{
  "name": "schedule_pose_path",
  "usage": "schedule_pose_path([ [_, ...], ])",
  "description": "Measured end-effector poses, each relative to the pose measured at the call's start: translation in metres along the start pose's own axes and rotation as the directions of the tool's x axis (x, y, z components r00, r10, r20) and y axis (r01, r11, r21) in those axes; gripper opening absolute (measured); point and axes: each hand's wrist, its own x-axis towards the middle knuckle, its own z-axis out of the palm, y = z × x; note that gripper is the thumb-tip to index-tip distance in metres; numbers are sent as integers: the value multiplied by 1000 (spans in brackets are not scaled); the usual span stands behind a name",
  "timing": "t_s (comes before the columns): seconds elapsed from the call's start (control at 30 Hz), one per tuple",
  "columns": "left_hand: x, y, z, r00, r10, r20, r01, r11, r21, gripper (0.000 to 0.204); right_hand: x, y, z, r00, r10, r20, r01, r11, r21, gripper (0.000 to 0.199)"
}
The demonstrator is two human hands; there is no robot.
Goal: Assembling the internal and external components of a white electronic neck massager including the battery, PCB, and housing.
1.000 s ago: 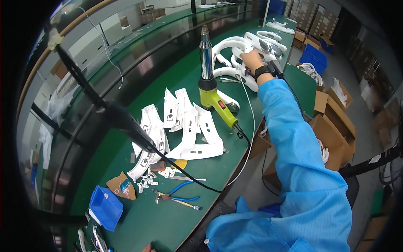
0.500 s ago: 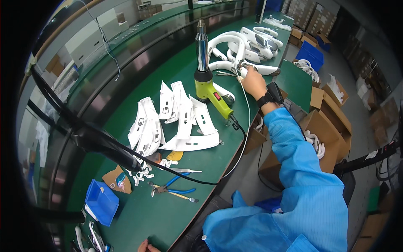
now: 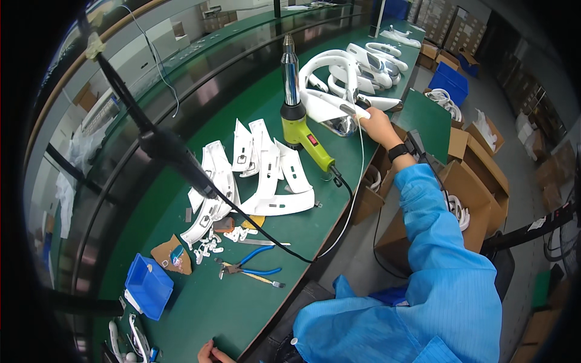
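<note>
My right hand [image 3: 377,128] reaches to the far right of the bench, fingers closed round the end of a white curved plastic housing [image 3: 327,107] with a shiny grey part below it. A thin white cable passes in front of that hand. Behind it lie several similar white loop-shaped housings [image 3: 369,68]. A green heat gun [image 3: 295,125] stands nozzle up to the left of the held housing. At the lower edge my left hand [image 3: 213,352] shows only in part, near the bench, its fingers a little apart and nothing visible between them.
White curved panels [image 3: 264,166] lie mid-bench below a hanging black tool [image 3: 175,158]. Nearer are small white clips [image 3: 210,246], blue-handled pliers [image 3: 249,266], a brush [image 3: 266,280] and a blue bin [image 3: 149,287]. Cardboard boxes [image 3: 472,193] stand right of the bench.
My right hand has come slightly nearer and to the right, with the white housing now tilted up in it. The hanging black tool appears higher, over the panels. My left hand stays near the lower edge.
</note>
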Motion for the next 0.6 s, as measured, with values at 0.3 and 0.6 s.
schedule_pose_path([
  [0.3, -3, -7, -2, 1000, 24, -5, -24, 1000, 3, 10, -26, -16, -24, 971, 92, 221, -177, 896, 407, 43],
  [0.6, -5, -5, 0, 1000, -24, -12, 23, 996, -86, 10, -85, -27, -37, 986, 141, 93, -166, 722, 672, 42],
])
